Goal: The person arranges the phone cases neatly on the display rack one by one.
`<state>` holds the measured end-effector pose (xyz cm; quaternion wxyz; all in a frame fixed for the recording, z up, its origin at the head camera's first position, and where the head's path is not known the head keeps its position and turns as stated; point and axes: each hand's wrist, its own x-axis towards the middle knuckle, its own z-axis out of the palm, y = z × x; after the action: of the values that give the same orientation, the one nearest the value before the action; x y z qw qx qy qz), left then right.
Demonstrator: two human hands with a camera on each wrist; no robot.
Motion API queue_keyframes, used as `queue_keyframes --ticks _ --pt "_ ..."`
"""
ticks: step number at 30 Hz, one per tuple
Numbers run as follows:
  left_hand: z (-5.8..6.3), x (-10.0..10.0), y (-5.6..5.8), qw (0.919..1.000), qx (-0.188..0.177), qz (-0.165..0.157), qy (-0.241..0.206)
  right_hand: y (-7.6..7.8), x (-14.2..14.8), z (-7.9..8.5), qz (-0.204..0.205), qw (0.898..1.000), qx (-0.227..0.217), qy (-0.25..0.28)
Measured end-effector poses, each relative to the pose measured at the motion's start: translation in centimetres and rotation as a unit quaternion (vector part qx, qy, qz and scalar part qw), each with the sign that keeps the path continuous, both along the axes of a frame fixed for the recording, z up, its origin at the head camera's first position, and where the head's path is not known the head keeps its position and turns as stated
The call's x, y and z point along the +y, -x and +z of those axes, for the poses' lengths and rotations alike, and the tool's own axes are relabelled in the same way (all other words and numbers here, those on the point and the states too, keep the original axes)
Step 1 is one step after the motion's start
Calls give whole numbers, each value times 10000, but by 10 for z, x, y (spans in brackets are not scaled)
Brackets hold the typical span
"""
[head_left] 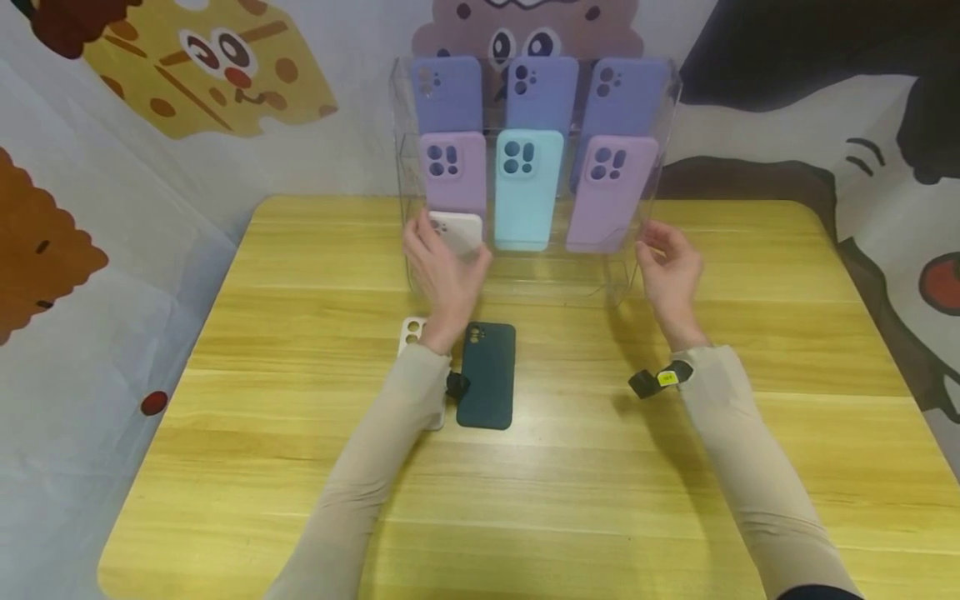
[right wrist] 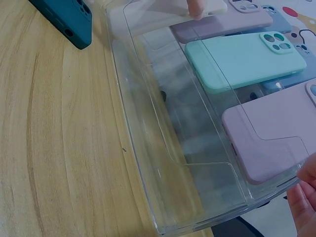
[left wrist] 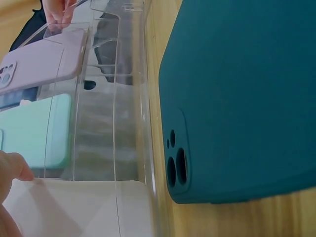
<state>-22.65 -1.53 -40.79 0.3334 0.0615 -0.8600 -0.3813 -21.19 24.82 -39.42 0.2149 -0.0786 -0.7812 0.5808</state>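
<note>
My left hand grips a white phone case by its sides, at the lower front tier of a clear acrylic display stand. In the left wrist view the white case lies behind the stand's clear front lip. At the stand's right side, my right hand pinches the edge of the side panel between thumb and fingers. The middle tier bears a lilac case, a mint case and another lilac case. Three periwinkle cases stand in the back tier.
On the wooden table, a dark teal phone case lies in front of the stand. Beside it another white case is partly hidden under my left forearm. A cartoon-printed cloth hangs behind the table.
</note>
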Motion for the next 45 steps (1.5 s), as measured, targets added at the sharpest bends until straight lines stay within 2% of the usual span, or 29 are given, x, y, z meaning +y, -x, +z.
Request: queue_keyframes --ticks 10,16,21,27,30,33,38,45 --pt "1 -1 -1 9999 -78 35 101 1 0 1 -24 10000 -64 -19" --pt "8 -8 -5 9994 -190 -93 260 1 0 2 -31 9999 -89 -44" --pt "17 -21 -13 9983 -76 -527 242 2 0 3 -20 9999 -98 9" --pt "24 -41 -29 9928 -144 -1176 153 1 0 2 -45 10000 -11 14" --pt "25 -51 -37 9907 -197 -1336 164 1 0 2 -36 10000 17 28" --pt "23 -59 -43 9881 -280 -1470 356 1 0 2 -33 10000 21 27" --pt "17 -73 -57 9790 -661 -1790 713 0 0 2 -31 10000 -9 48" --pt "5 -88 -74 9546 -1874 -2010 1153 0 0 0 3 10000 34 84"
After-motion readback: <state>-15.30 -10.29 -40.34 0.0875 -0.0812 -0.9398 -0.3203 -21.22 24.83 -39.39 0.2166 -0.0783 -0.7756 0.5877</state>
